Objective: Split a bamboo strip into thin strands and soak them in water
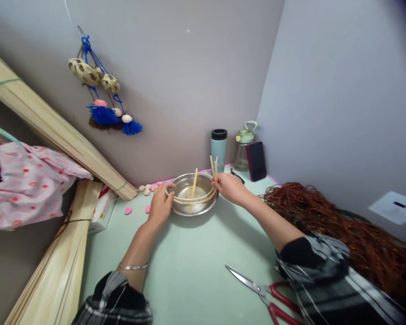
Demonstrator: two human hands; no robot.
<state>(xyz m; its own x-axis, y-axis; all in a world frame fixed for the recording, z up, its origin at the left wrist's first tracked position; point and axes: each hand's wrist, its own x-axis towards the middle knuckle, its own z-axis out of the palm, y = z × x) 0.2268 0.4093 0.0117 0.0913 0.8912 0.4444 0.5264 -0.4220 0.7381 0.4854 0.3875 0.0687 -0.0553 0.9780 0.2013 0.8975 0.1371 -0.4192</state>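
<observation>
Pale bamboo strips [192,201] curve in a shallow arc over a round metal bowl [203,211] that has some liquid in it. My left hand [161,203] pinches the left end of the strips at the bowl's left rim. At the right rim my right hand [228,186] is closed around the other end, with several strip tips sticking up above the fingers. Another short strip [195,180] stands up from the bowl between the hands.
Red-handled scissors [262,290] lie at the front. Brown-red strands [311,216] fill the right. A blue tumbler [219,146], a green-lidded bottle [242,149] and a phone [256,161] stand behind. Bamboo bundles [64,257] and a white box [102,210] are at left.
</observation>
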